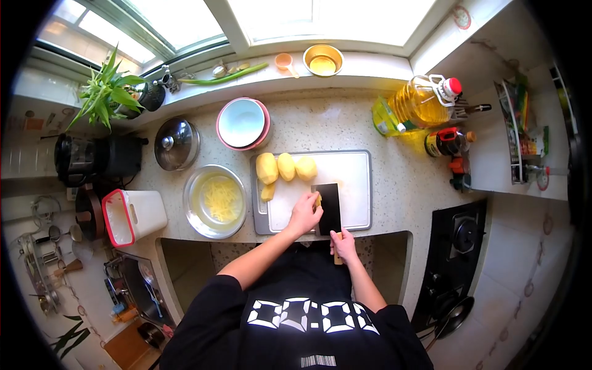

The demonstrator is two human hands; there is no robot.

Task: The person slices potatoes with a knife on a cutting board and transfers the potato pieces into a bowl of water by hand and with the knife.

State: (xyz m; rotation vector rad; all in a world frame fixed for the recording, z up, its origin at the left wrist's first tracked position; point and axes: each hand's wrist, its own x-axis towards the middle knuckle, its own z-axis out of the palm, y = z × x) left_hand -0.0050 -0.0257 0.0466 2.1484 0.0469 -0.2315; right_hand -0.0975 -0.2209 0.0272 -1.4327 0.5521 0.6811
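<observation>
Stone bench (345, 126) under window; peeled potatoes (285, 166) along far left of cutting board (357, 209), steel bowl (214, 231) of shreds beside. Right hand (344, 245) grips cleaver (330, 206); left hand (306, 213) pinches small yellow piece (318, 200), mostly hidden, probably potato.

Potatoes (286, 167) on board (356, 197), basin (192, 203) to L, hob (449, 253) to R

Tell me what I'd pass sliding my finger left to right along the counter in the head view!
White bin with a red rim → metal bowl of yellow shreds → cutting board → black stove.
</observation>
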